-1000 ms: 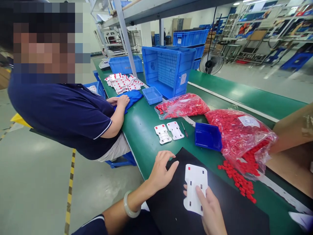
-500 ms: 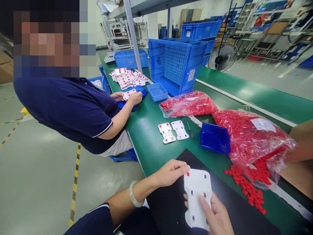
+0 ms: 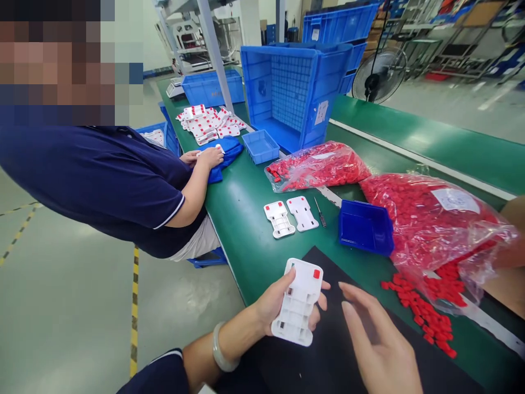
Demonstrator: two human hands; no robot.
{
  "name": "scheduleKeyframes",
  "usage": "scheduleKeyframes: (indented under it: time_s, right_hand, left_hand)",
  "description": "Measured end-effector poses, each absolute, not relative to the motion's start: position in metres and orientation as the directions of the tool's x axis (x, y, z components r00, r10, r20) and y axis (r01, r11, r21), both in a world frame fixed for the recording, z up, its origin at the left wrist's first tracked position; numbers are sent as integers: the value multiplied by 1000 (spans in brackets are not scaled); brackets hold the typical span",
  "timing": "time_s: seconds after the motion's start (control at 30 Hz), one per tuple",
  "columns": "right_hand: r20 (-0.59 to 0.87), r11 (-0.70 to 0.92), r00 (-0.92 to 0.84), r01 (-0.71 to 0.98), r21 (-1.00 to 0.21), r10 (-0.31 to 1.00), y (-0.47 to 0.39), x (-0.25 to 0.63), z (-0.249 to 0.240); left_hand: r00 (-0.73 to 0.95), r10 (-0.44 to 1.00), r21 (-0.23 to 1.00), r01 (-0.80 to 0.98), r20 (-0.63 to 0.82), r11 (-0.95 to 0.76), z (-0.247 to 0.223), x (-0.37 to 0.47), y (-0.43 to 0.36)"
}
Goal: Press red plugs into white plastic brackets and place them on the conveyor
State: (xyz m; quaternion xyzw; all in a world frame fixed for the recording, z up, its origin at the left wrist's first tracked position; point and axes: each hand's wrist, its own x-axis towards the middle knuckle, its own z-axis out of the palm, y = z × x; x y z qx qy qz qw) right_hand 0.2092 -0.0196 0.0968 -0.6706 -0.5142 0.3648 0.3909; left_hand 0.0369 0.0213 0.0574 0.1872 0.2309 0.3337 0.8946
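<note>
My left hand (image 3: 273, 303) is wrapped round a white plastic plate (image 3: 298, 301), thumb on its face and fingertips behind its right edge. The plate's ribbed side faces up, with one red piece (image 3: 316, 274) at its top right corner. To the right, my right hand (image 3: 379, 342) is apart from the plate, thumb and fingers spread with nothing between them. Both are above a black mat (image 3: 328, 350). Loose red pieces (image 3: 426, 314) lie right of the mat. Beyond it are two white plates (image 3: 279, 220) (image 3: 302, 213) with red pieces, and a screwdriver (image 3: 321, 214).
A dark blue tray (image 3: 365, 227) stands beside bags of red pieces (image 3: 435, 224) (image 3: 322, 167). Farther back are a small blue tray (image 3: 261, 146), large blue crates (image 3: 295, 98) and piled white plates (image 3: 207, 123). A co-worker (image 3: 135, 180) sits at the left; an arm (image 3: 511, 262) shows at the right edge.
The plate has turned to its ribbed side and moved left, now in my left hand. My right hand has let go of it and opened. The co-worker's hands have shifted slightly.
</note>
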Motion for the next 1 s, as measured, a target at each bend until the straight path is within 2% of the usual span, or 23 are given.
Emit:
scheduleKeyframes:
  time_s: [0.07,0.13,0.23,0.37,0.5,0.6,0.83,0.9,1.0]
  right_hand:
    - [-219,-261,163,317,-912,962,-13,216,98]
    - [-273,-287,91,270,-919,958,-8,215,97]
    - [-238,-253,87,317,-914,967,-5,208,100]
    - [-162,-173,62,422,-890,985,-6,200,107]
    - [-164,-161,36,477,-864,986,-5,201,110]
    - [-204,-176,-11,459,-871,979,-5,202,110]
    - [-256,-222,-7,475,-852,967,-6,200,105]
    - [-272,-218,-69,427,-878,960,-5,202,104]
    - [-294,-230,-219,275,-933,930,-4,209,103]
  left_hand:
    - [714,647,502,-470,-267,726,61,34,19]
    - [736,610,531,-406,-293,744,65,33,15]
    - [713,602,611,-308,-359,729,72,32,9]
    - [631,669,753,-197,-393,628,82,32,4]
    - [598,727,857,-122,-339,501,89,32,2]
    - [599,749,919,-56,-282,391,93,32,2]
    - [546,806,967,39,-230,250,105,31,-2]
    - [548,800,961,29,-247,276,103,30,-5]
    - [627,692,848,-93,-358,522,96,30,-8]
